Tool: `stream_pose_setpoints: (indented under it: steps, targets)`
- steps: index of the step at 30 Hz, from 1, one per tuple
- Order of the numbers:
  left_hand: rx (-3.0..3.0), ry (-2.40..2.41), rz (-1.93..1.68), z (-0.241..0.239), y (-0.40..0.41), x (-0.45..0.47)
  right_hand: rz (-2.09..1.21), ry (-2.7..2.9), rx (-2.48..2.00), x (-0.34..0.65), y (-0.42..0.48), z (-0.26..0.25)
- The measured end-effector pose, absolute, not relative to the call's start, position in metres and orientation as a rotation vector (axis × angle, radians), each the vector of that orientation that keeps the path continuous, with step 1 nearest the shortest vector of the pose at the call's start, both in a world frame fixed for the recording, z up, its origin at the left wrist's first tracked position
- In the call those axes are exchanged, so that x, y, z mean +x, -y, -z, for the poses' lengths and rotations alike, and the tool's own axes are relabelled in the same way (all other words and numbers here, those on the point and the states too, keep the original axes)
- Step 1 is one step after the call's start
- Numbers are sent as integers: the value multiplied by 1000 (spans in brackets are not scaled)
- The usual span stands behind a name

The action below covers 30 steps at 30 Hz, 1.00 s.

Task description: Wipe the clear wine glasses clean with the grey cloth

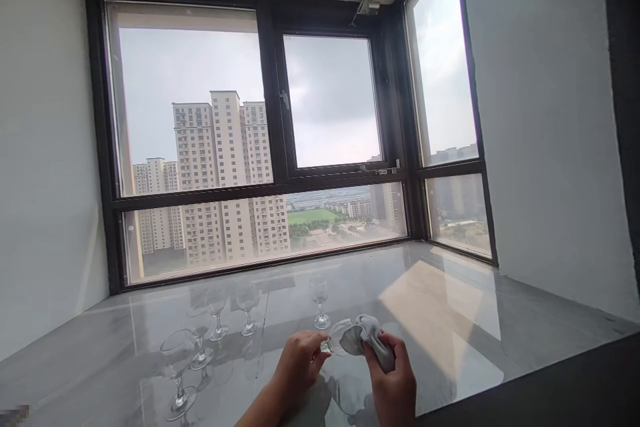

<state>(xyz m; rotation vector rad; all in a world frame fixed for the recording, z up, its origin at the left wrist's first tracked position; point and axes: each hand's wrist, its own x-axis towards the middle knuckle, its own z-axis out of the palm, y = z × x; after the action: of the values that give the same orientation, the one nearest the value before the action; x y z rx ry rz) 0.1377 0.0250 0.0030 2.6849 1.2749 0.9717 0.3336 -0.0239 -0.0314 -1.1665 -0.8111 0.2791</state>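
Note:
My left hand (303, 359) has its fingers closed round the stem and foot end of a stemmed glass (341, 333), which lies sideways in the air above the sill. In my right hand (393, 373) is a bunched grey cloth (371, 337), pressed to the mouth of that glass; part of the bowl is hidden behind it. Just beyond my hands, another stemmed glass (319, 293) stands upright. To the left are several more upright clear glasses, the nearest glass (177, 360) being closest to me.
The shiny grey tiled sill (295, 307) carries reflections and a bright patch of sunlight. Dark-framed windows (280, 190) rise behind it, with a handle on the middle pane. White walls (545, 147) close in on both sides. The sill's front edge (550, 370) runs along the lower right.

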Motion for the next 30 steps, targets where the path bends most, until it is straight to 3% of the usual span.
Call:
stream_pose_setpoints:
  steps: [8, 30]
  targets:
    - [2429, -1247, -1249, 0, -37, 140, -359, 782, -1212, 336, 23, 26]
    - [2153, -1224, -1067, -2, -42, 144, -348, 788, -1162, 325, 31, 17]
